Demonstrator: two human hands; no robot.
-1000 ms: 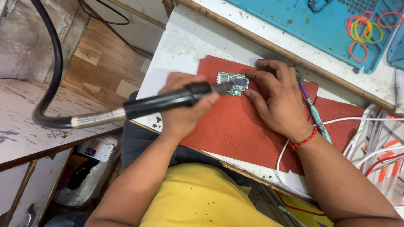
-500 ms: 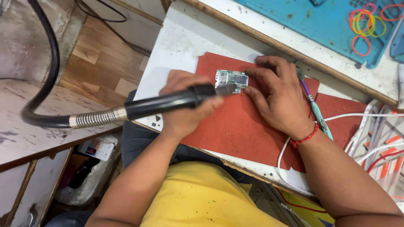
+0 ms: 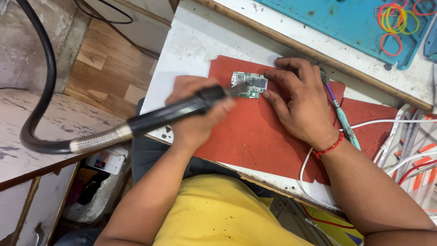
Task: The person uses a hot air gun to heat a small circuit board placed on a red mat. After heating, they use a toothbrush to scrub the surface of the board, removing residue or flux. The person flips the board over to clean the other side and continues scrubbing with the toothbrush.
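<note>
Head view shows the left hand (image 3: 195, 109) wrapped around a black rotary handpiece (image 3: 182, 109) on a flexible shaft, its tip on a small green circuit board (image 3: 249, 84). The right hand (image 3: 302, 102) lies flat, fingers spread, pinning the board's right edge. The board sits near the far edge of a red mat (image 3: 255, 136) on the white table (image 3: 191, 45); bare mat lies open toward the person.

Tool tip (image 3: 240, 87) blurred; rubber bands (image 3: 395, 19) cut off at edge
</note>
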